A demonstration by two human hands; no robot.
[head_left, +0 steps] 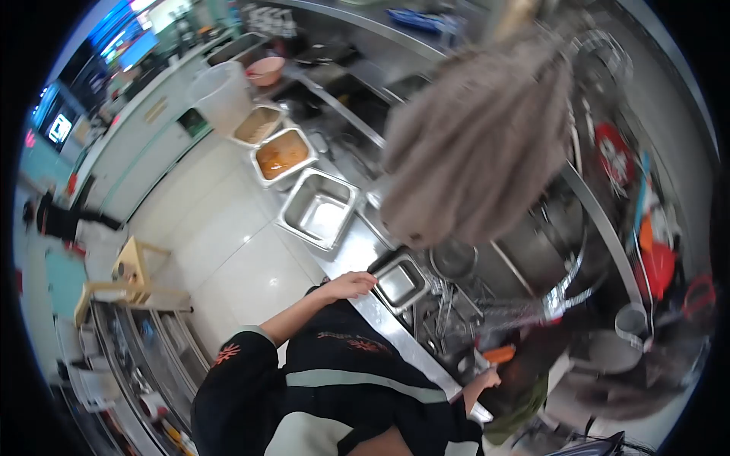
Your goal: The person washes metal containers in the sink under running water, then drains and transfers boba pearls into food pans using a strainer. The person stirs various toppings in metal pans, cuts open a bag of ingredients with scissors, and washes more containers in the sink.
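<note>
My left hand (351, 286) is at the near left rim of a small empty metal pan (401, 283), its fingers closed on that rim. My right hand (484, 381) is lower right, past the counter edge, its fingers curled; what they hold, if anything, is too small to make out. Just above it lies an orange-handled tool (499, 354). Tongs and other metal utensils (447, 308) lie beside the small pan. To the upper left stand a larger empty metal pan (319, 208) and a pan of orange-brown liquid (283, 155).
A grey-brown cloth (475, 144) hangs close in front, hiding part of the sink area. A clear plastic bin (220, 95) and pink bowl (265, 71) are at upper left. A wooden stool (133, 270) stands on the floor; another person (65, 220) is at far left.
</note>
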